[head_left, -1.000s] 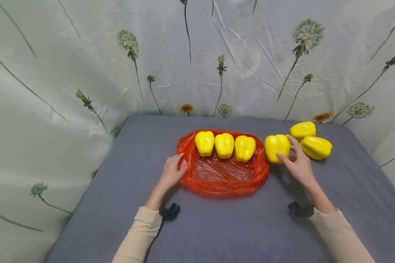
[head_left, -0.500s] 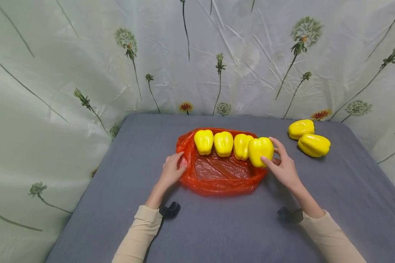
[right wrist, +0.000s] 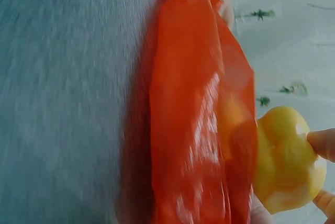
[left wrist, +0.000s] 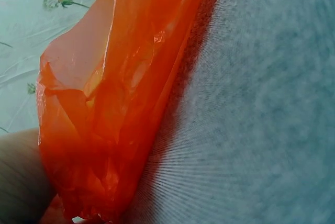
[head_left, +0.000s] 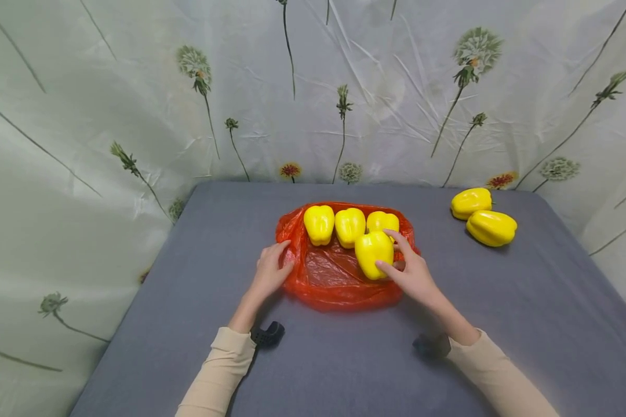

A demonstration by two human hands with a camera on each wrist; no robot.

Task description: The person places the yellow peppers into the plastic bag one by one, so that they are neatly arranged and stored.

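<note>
Bagging peppers on the grey bench (head_left: 188,324): I am loading the red plastic bag (head_left: 323,278), which is lying open at the bench's middle. My left hand (head_left: 268,275) is resting flat, fingers straight, on the bag's left rim. My right hand (head_left: 409,272) is gripping the fourth yellow pepper (head_left: 374,253) between thumb and curled fingers, over the bag, just in front of the three peppers (head_left: 349,225) already in a row. Next, I judge, it needs setting down and releasing. A second ago I was gripping this pepper outside the bag, beside the two spare peppers (head_left: 482,217) at the far right.
</note>
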